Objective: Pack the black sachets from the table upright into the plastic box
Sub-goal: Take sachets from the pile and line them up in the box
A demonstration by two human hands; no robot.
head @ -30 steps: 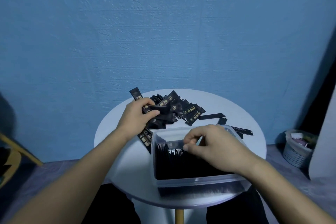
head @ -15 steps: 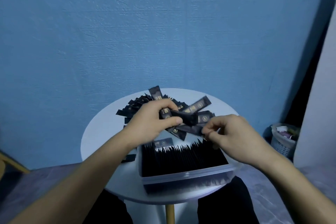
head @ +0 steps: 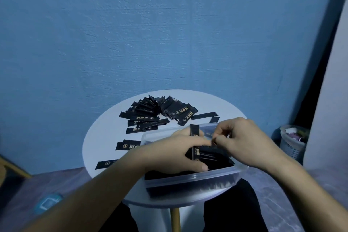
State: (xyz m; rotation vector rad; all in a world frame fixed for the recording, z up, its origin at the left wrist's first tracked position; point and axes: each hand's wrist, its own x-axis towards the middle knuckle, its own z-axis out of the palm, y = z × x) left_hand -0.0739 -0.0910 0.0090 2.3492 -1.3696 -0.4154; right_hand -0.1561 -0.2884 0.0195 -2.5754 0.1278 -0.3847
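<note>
- Packing in progress: both hands work over the plastic box (head: 194, 178), which sits at the 6 o'clock edge of the round tabletop (head: 105, 137).
- Left hand (head: 175, 151): fingers closed around a small bundle of sachets; one held sachet (head: 194, 130) stands upright above the knuckles, its lower end reaching into the box.
- Right hand (head: 243, 143): fingers pinched together just beside the left thumb, at the bundle; what they grip is too small to tell.
- Done so far: a dark row of packed sachets (head: 212, 158) fills much of the box, apparently on edge; the hands hide the rest.
- Left to do: a fanned pile of loose sachets (head: 160, 110) lies flat at 12 o'clock, and several single sachets (head: 128, 146) lie at 9 o'clock, beside the box.
- Judgement: the task appears to be past its midpoint, with a sizeable share of sachets not yet packed.
</note>
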